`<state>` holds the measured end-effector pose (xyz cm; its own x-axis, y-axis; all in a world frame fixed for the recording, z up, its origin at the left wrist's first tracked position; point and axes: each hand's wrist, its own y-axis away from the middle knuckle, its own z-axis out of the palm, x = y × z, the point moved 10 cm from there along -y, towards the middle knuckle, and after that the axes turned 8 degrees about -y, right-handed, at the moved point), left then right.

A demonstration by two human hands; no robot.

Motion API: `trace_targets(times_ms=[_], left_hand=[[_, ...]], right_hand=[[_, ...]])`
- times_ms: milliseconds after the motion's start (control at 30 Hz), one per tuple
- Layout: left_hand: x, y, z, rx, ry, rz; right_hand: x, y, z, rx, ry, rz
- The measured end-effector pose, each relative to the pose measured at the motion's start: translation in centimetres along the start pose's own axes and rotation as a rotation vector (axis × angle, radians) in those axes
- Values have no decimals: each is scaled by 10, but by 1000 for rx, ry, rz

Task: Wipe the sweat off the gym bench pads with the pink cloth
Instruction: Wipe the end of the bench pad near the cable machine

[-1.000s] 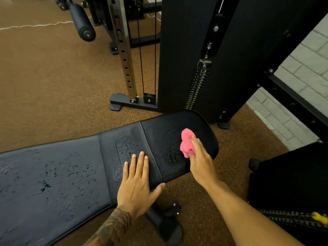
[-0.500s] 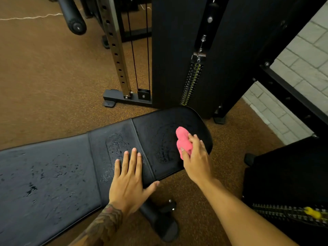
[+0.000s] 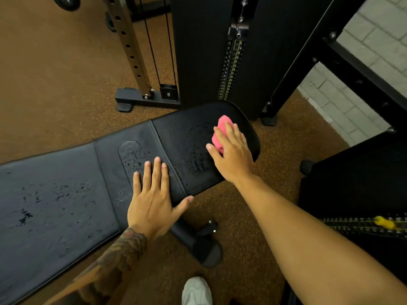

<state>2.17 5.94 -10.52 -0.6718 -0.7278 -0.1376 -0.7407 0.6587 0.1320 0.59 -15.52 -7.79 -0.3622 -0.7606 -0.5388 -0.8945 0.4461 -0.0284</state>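
Pink cloth (image 3: 222, 123) pressed on seat pad (image 3: 187, 139) by right hand (image 3: 235, 157).

Weight stack (image 3: 229, 69), white shoe (image 3: 196, 291), maybe yellow pin (image 3: 384, 223)

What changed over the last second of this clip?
The right hand slid the cloth slightly toward the far edge of the end pad and flattened over it, fingers spread. The left hand stayed flat on the middle pad; the long pad is still wet.
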Motion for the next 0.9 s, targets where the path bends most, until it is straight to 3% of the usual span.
trace_targets(times_ms=[300, 533, 700, 900], left_hand=[[2, 0, 0, 18, 5, 6], [1, 1, -3, 22, 33, 10], [0, 1, 0, 11, 57, 8], [0, 0, 1, 4, 61, 13]], right_hand=[[-42, 55, 24, -54, -29, -297], [33, 30, -10, 41, 26, -32], [34, -44, -14, 17, 86, 137], [-51, -42, 36, -163, 2, -193]])
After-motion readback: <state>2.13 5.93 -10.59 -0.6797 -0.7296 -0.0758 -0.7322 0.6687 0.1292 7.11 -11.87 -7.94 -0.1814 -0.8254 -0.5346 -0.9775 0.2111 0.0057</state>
